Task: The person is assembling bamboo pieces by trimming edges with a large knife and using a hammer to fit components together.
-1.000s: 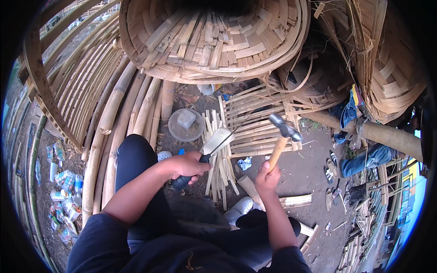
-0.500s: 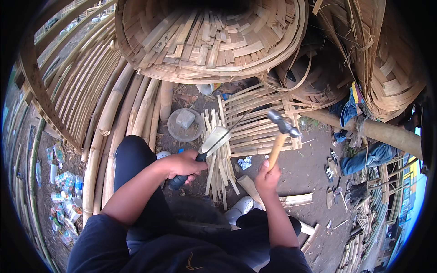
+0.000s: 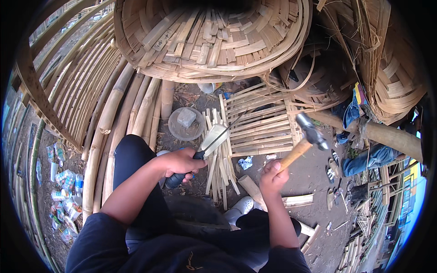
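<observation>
Steel ball-peen hammer [image 3: 298, 151]: right fingers [image 3: 268, 172] clenched round | knife [image 3: 199, 155] at bamboo piece [image 3: 212, 138]: left fingers [image 3: 197, 164] clenched | likely splitting; next needs steady blade

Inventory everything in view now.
Hammer: one, grey-tan, centre
Tool: at least one, black-handled, centre
Flat piece: one, pale, beside tool
Bamboo strips: many, pale, centre
Slatted frames: at least two, tan, centre, left
Woven baskets: several, tan, top
Bamboo poles: several, tan, left
Basin: one, grey, centre
Block: one, grey, in basin
Plastic litter: many, mixed, left
Sandals: several, mixed, right
Clog: at least one, white, lower centre
Left hand: one, bare, on tool
Right hand: one, bare, on hammer
</observation>
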A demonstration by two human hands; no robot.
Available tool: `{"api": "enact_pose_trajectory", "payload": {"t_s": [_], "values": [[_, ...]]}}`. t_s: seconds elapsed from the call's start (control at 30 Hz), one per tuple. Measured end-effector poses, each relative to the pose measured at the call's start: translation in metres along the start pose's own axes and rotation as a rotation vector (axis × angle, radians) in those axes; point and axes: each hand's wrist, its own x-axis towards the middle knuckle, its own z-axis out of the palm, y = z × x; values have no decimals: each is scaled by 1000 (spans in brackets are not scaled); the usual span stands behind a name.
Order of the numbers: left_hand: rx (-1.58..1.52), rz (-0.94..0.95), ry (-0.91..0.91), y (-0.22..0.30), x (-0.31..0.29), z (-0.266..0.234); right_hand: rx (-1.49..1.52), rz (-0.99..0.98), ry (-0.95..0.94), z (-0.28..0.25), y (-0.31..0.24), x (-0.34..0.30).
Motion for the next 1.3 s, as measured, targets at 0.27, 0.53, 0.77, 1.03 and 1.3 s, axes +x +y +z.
{"api": "enact_pose_trajectory", "payload": {"t_s": [0.27,0.53,0.77,1.03,1.3], "values": [[-28,-22,58,-14,5,-17,-433,77,-301,-3,-26,21],[-5,-39,30,-6,6,0,-215,3,-160,17,24,-11],[26,-61,36,-11,2,-8,-453,135,-320,0,-8,12],[23,-49,4,-9,8,-5,-300,60,-280,16,5,-11],[-126,45,-61,-29,19,-10,-359,210,-553,38,20,-28]]}}
